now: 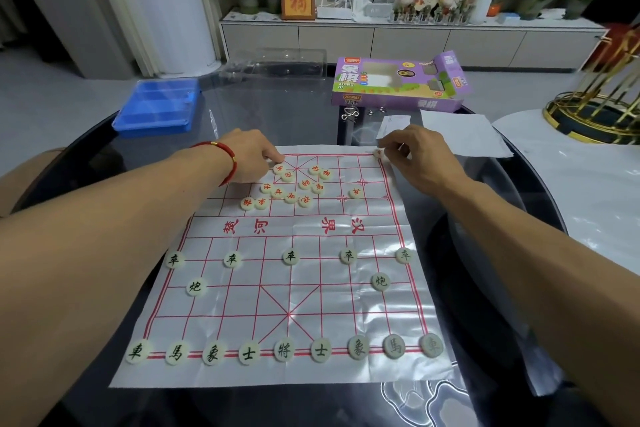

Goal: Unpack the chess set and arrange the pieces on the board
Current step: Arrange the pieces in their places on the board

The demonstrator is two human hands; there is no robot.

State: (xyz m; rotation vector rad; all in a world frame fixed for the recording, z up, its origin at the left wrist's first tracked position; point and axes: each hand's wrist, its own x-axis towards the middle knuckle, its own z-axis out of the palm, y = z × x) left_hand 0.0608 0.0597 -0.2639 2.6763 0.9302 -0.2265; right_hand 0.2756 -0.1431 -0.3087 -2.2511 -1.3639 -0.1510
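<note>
The paper board [287,263] is lying flat on the dark glass surface [86,374], filling the centre and lower half of the frame. Along its near edge the black pieces [284,350] are sitting in their full starting pattern, so that side looks finished. The red pieces [291,189] are lying in a loose heap on the far half, probably tipped out there to be sorted.

The right hand [420,158], in the upper right of the board, is pinching a red piece [378,153] at the far right corner point, seemingly setting a chariot in its home spot. The left hand [247,156], at the upper centre, is resting with curled fingers at the edge of the heap, fingertips touching a piece; whether it is gripping it I cannot tell.

In the upper left, the blue tray [157,106] is sitting under its clear lid, its compartments apparently empty. The purple box [398,85], upper centre, is lying open-flapped, its contents hidden.
</note>
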